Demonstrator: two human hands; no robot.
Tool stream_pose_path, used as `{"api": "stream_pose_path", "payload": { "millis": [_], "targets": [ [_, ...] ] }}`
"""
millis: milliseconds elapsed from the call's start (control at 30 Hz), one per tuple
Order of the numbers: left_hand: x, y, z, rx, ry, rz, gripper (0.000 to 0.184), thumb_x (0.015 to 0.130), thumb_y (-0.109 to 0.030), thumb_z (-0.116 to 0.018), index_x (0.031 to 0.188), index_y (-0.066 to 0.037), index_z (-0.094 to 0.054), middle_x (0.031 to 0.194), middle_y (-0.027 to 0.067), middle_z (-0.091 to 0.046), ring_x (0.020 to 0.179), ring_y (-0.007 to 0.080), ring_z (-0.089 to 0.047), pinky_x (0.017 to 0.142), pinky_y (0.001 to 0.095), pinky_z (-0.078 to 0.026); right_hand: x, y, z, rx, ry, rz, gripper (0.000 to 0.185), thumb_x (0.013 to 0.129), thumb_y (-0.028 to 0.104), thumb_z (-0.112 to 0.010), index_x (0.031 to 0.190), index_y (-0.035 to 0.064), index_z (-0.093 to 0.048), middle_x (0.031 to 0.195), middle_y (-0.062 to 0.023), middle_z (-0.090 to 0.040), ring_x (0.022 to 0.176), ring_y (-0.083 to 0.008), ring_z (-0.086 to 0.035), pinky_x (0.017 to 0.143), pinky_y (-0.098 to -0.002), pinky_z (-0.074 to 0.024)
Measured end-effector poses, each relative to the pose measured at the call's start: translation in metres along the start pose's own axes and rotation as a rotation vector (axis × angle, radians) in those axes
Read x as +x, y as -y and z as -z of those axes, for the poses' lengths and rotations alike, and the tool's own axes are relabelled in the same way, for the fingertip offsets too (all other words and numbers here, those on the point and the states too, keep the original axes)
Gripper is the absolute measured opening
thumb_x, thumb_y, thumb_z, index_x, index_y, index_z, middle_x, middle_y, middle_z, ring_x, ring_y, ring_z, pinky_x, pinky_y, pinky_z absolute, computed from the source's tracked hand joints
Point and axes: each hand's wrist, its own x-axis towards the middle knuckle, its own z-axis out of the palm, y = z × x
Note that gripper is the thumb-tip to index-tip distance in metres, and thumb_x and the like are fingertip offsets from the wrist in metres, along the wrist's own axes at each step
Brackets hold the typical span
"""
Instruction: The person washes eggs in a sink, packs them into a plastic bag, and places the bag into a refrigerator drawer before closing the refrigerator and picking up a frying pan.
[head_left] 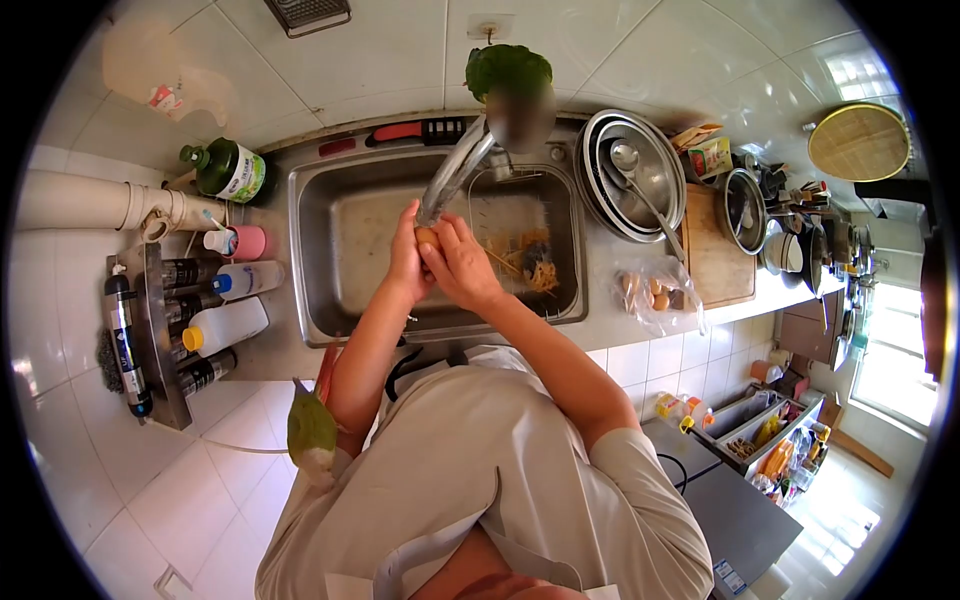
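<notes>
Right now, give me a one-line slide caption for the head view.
Left hand and right hand hold a brown egg at the tap, above the steel sink.

The shirt (440, 440) is plain beige, with an open collar (530, 566) and short sleeves (650, 490).

Round item (427, 237) orangey-brn; sink (370, 230) silver-gry. Btl (210, 172) dk grn w/ wht label (246, 177), cup (251, 241) pink, jug cap (192, 340) yel. Top (450, 440) plain beige, floor tiles (195, 490) pinkish-wht w/ gry grid.
</notes>
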Motion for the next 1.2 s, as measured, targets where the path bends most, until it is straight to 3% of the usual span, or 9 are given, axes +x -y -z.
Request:
{"api": "stream_pose_path", "payload": {
  "millis": [133, 300, 467, 600, 733, 833, 1000, 1133, 1200],
  "targets": [
    [0.007, -0.002, 0.015, 0.169, 0.151, 0.001, 0.048, 0.097, -0.060, -0.039, 0.098, -0.018, -0.062, 0.084, -0.0012, -0.064, 0.069, 0.0115, -0.060, 0.054, 0.0262, -0.046, 0.010, -0.003, -0.011, 0.219, -0.092, -0.278, 0.034, 0.098, 0.029, -0.053, 0.114, 0.0002, -0.060, 0.109, -0.0221, -0.061, 0.096, -0.0380, -0.061, 0.083, -0.0425, -0.0487],
    [-0.012, 0.019, -0.022, 0.227, -0.048, -0.167, 0.042, 0.098, -0.055, -0.048, 0.101, -0.014, -0.060, 0.086, -0.0026, -0.060, 0.069, 0.0087, -0.056, 0.055, 0.0246, -0.043, 0.023, -0.027, -0.023, 0.423, -0.241, -0.610, 0.050, 0.099, 0.041, -0.048, 0.089, -0.0043, -0.066, 0.076, -0.0221, -0.066, 0.071, -0.0350, -0.062, 0.071, -0.0416, -0.0488],
    [-0.003, 0.035, -0.022, 0.245, -0.173, -0.346, 0.040, 0.099, -0.053, -0.049, 0.098, -0.014, -0.058, 0.078, -0.0047, -0.055, 0.060, 0.0065, -0.050, 0.046, 0.0235, -0.037, 0.016, -0.033, -0.025, 0.294, -0.211, -0.525, 0.043, 0.101, 0.036, -0.047, 0.100, -0.0015, -0.066, 0.085, -0.0209, -0.067, 0.079, -0.0383, -0.062, 0.074, -0.0429, -0.0489],
    [-0.006, 0.021, -0.005, 0.156, -0.128, -0.066, 0.044, 0.095, -0.060, -0.046, 0.088, -0.018, -0.055, 0.068, -0.0044, -0.051, 0.045, 0.0074, -0.042, 0.036, 0.0240, -0.028, 0.009, -0.015, -0.016, 0.193, -0.228, -0.099, 0.033, 0.101, 0.029, -0.048, 0.114, 0.0023, -0.063, 0.102, -0.0205, -0.065, 0.094, -0.0405, -0.060, 0.082, -0.0439, -0.0475],
    [0.000, 0.018, 0.002, 0.139, -0.130, 0.046, 0.054, 0.092, -0.067, -0.043, 0.073, -0.018, -0.054, 0.056, -0.0044, -0.045, 0.039, 0.0092, -0.034, 0.037, 0.0256, -0.022, 0.008, -0.014, -0.010, 0.022, -0.082, -0.010, 0.032, 0.098, 0.028, -0.053, 0.117, 0.0025, -0.059, 0.109, -0.0201, -0.061, 0.098, -0.0405, -0.058, 0.085, -0.0439, -0.0467],
    [-0.002, 0.019, 0.006, 0.146, -0.123, 0.010, 0.051, 0.094, -0.065, -0.042, 0.086, -0.017, -0.058, 0.064, -0.0041, -0.051, 0.045, 0.0078, -0.040, 0.038, 0.0247, -0.027, 0.012, -0.013, -0.014, -0.017, -0.095, -0.027, 0.033, 0.098, 0.029, -0.052, 0.112, 0.0004, -0.060, 0.100, -0.0209, -0.063, 0.092, -0.0425, -0.059, 0.081, -0.0442, -0.0471],
    [-0.010, 0.028, -0.033, 0.194, -0.206, -0.242, 0.045, 0.099, -0.059, -0.040, 0.106, -0.019, -0.059, 0.073, -0.0072, -0.052, 0.055, 0.0044, -0.046, 0.044, 0.0229, -0.034, 0.021, -0.018, -0.027, 0.353, -0.249, -0.402, 0.038, 0.100, 0.032, -0.048, 0.099, -0.0029, -0.062, 0.081, -0.0224, -0.063, 0.078, -0.0446, -0.058, 0.073, -0.0460, -0.0469],
    [-0.019, 0.021, -0.030, 0.308, -0.110, -0.218, 0.044, 0.099, -0.060, -0.040, 0.101, -0.019, -0.057, 0.071, -0.0082, -0.049, 0.053, 0.0046, -0.042, 0.042, 0.0228, -0.029, 0.024, -0.016, -0.022, 0.465, -0.241, -0.503, 0.041, 0.102, 0.034, -0.047, 0.095, -0.0031, -0.063, 0.087, -0.0236, -0.063, 0.082, -0.0430, -0.058, 0.077, -0.0455, -0.0467],
    [-0.022, 0.018, -0.031, 0.284, -0.129, -0.155, 0.048, 0.097, -0.064, -0.040, 0.097, -0.019, -0.057, 0.069, -0.0074, -0.048, 0.049, 0.0055, -0.040, 0.040, 0.0235, -0.027, 0.020, -0.015, -0.024, 0.344, -0.275, -0.346, 0.039, 0.101, 0.033, -0.048, 0.097, -0.0025, -0.063, 0.091, -0.0241, -0.063, 0.087, -0.0428, -0.058, 0.081, -0.0456, -0.0460]
  ]
}}
